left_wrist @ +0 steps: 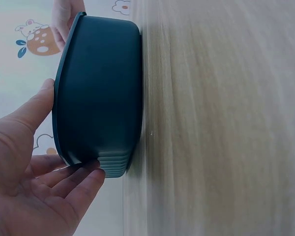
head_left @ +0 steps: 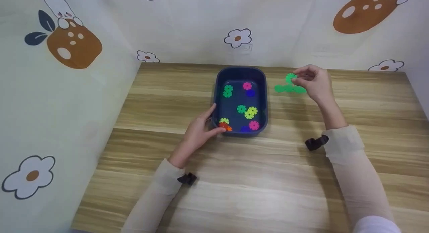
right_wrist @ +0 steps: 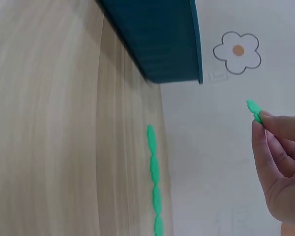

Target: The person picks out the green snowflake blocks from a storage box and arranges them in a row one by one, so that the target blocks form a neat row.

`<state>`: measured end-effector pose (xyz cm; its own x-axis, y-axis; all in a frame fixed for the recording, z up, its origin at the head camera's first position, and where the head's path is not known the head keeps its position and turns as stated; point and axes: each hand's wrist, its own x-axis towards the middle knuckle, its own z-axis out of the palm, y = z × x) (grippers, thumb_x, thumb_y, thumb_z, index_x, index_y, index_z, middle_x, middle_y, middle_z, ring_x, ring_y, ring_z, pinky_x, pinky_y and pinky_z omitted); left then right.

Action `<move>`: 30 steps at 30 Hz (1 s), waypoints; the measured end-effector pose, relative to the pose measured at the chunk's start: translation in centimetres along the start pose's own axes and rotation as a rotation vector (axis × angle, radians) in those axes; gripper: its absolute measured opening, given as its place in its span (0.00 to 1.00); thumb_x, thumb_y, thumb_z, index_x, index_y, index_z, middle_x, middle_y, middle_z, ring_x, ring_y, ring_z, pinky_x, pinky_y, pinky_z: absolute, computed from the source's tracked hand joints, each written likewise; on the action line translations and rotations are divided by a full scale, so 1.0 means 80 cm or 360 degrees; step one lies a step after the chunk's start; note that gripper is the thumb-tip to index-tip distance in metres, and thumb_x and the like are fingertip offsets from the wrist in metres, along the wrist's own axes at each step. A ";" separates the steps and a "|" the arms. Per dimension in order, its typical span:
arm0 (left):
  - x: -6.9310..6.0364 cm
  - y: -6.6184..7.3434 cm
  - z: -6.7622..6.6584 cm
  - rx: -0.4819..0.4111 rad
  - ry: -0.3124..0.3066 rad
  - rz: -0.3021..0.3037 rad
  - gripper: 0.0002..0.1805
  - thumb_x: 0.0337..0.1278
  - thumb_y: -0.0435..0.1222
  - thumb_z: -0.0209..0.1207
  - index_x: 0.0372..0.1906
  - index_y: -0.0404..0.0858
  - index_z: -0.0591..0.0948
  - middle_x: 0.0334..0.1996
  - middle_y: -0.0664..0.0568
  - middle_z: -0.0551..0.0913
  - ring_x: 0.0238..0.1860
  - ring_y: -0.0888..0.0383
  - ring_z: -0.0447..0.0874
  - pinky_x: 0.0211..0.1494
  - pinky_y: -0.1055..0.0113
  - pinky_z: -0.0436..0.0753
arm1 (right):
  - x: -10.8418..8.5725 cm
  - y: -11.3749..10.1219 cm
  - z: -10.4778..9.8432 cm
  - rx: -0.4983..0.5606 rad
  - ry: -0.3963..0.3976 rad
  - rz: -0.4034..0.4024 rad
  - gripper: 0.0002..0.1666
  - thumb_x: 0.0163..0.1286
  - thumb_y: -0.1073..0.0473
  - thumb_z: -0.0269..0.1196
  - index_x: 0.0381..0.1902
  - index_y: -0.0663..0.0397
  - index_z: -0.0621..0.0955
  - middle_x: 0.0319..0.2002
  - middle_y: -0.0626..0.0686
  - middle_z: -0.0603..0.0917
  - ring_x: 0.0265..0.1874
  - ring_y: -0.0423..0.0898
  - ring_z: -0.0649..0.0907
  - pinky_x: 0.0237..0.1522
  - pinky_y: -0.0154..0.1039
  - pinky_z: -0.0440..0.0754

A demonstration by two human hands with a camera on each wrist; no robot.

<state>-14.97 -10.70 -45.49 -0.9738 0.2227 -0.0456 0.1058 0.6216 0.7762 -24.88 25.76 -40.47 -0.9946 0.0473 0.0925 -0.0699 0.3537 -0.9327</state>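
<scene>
A dark blue plastic bin [head_left: 240, 135] stands on the table with notched plastic discs in green, yellow, pink, blue, red and orange inside. My left hand [head_left: 197, 132] grips its near left corner; in the left wrist view the thumb lies at the rim and the fingers [left_wrist: 83, 189] bend around the side. My right hand [head_left: 316, 82] is raised right of the bin, pinching a green notched disc [head_left: 290, 78] between thumb and fingertips. Below it lies a row of joined green discs [head_left: 287, 88], whose right end is partly behind the hand in the head view.
The wood-grain table [head_left: 254, 182] reaches back to a wall [head_left: 187, 28] printed with flowers and fruit. Another patterned wall [head_left: 37, 109] runs along the left side. Black wrist cameras [head_left: 316, 142] sit at both cuffs.
</scene>
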 end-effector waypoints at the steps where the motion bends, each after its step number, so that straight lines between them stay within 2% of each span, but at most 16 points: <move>1: 0.000 0.000 0.000 0.0001 0.0002 -0.0002 0.50 0.52 0.47 0.71 0.78 0.43 0.59 0.75 0.40 0.64 0.74 0.45 0.66 0.76 0.53 0.68 | 0.001 0.003 -0.004 0.0017 0.0024 0.0004 0.11 0.62 0.68 0.70 0.42 0.62 0.85 0.29 0.37 0.85 0.29 0.30 0.85 0.35 0.22 0.83; 8: -0.001 0.001 0.000 -0.0002 0.0011 -0.0011 0.49 0.53 0.46 0.71 0.78 0.43 0.60 0.76 0.41 0.62 0.76 0.45 0.62 0.78 0.52 0.65 | 0.005 0.022 -0.031 0.0112 0.0151 0.0076 0.09 0.61 0.71 0.69 0.40 0.60 0.86 0.27 0.37 0.84 0.27 0.31 0.84 0.34 0.22 0.84; 18: -0.002 0.001 -0.001 0.0026 0.0005 0.0007 0.50 0.53 0.47 0.71 0.78 0.42 0.59 0.76 0.41 0.62 0.76 0.45 0.63 0.77 0.53 0.66 | 0.008 0.049 -0.061 0.0061 0.0238 0.0203 0.09 0.63 0.71 0.67 0.41 0.59 0.84 0.27 0.35 0.84 0.27 0.29 0.83 0.33 0.22 0.84; 26: -0.001 0.001 -0.001 0.0008 0.0017 0.0076 0.50 0.52 0.48 0.71 0.77 0.39 0.61 0.74 0.37 0.65 0.74 0.43 0.65 0.77 0.52 0.67 | 0.011 0.072 -0.079 -0.0069 0.0244 0.0322 0.12 0.64 0.70 0.67 0.46 0.62 0.82 0.26 0.32 0.82 0.28 0.26 0.82 0.37 0.21 0.84; 30: -0.001 0.001 -0.001 0.0009 0.0018 0.0075 0.49 0.53 0.47 0.71 0.77 0.39 0.61 0.74 0.37 0.65 0.74 0.43 0.65 0.77 0.51 0.67 | 0.011 0.081 -0.086 -0.0241 0.0232 0.0385 0.13 0.66 0.65 0.68 0.48 0.61 0.82 0.27 0.29 0.82 0.28 0.23 0.80 0.34 0.18 0.82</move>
<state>-14.89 -10.75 -45.35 -0.9699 0.2434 -0.0018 0.1528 0.6148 0.7737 -25.68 34.52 -44.04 -0.9588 0.2764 -0.0665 0.1903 0.4505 -0.8723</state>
